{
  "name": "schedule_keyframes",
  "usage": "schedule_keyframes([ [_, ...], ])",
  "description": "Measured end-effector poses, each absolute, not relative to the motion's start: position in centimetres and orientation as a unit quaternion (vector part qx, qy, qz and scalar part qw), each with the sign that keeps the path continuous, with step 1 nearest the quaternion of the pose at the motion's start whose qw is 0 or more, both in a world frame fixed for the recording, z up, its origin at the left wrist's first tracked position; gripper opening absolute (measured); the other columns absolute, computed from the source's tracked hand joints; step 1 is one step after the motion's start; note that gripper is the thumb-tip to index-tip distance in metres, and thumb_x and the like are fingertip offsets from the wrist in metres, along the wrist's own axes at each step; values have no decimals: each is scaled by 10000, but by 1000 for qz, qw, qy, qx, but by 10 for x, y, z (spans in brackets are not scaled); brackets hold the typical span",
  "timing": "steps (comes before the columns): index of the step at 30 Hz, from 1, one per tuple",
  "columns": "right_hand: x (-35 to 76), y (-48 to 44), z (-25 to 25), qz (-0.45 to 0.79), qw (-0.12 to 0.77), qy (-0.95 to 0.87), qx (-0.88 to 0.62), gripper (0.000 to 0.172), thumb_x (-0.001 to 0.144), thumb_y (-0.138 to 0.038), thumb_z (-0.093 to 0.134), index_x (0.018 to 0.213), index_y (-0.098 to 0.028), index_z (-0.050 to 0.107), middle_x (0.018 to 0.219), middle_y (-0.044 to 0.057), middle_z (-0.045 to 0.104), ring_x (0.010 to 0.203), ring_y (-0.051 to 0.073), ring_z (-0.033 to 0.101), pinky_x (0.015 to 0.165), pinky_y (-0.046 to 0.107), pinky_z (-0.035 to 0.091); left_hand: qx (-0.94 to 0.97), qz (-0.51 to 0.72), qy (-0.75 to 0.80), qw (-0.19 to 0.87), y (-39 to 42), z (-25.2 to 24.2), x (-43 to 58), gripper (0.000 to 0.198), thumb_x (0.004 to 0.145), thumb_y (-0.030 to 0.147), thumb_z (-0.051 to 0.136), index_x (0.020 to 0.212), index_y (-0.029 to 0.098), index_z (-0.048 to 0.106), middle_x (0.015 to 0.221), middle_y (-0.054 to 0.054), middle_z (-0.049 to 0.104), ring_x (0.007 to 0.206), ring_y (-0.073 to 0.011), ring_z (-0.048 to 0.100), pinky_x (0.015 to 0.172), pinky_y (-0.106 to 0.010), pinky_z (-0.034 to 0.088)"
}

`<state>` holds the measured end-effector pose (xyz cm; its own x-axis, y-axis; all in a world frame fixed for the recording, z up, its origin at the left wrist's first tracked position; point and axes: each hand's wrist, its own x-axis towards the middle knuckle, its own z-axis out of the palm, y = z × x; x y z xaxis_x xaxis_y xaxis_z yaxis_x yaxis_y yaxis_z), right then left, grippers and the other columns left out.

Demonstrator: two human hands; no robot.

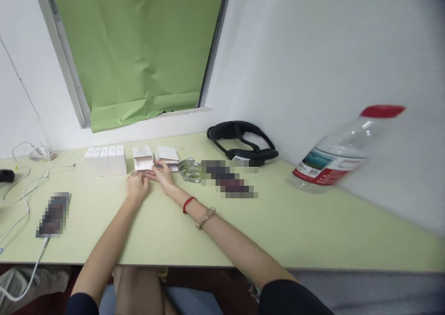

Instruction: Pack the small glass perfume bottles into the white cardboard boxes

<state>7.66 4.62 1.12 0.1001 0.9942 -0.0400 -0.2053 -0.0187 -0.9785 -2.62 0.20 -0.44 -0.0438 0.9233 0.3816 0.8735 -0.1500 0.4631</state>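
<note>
beside closed boxes point(105, 161), both hands' fingers point(134, 176) point(162, 167) touch an open box point(143, 156), grip unclear

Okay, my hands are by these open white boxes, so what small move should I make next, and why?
Probably close the left open box, steadying it with your left hand while your right hand works. Its near end gapes, both hands are right by it, and the row of boxes further left looks shut.
</note>
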Motion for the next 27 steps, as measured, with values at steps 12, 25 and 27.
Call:
schedule_keyframes([
  [12,78,49,14,515,567,-422,-485,298,851,-113,522,1141,-175,491,896,48,606,730,132,670,601,244,595,704,321,632,31,9,-7,-28,209,871,142,452,837,144,659,936,-80,649,935,-197,584,772,-291,460],
  [25,80,52,16,456,529,-481,-530,233,829,-202,538,1051,-160,477,714,-13,590,413,90,530,405,226,483,713,310,629,35,9,-3,-29,210,872,158,451,816,143,653,932,-83,639,939,-200,588,765,-285,450],
  [27,79,53,14,439,528,-489,-539,209,833,-232,524,1024,-164,474,694,-23,573,397,80,496,371,201,426,714,317,624,33,10,-4,-29,212,868,153,448,800,146,649,930,-81,636,925,-195,590,753,-283,448],
])
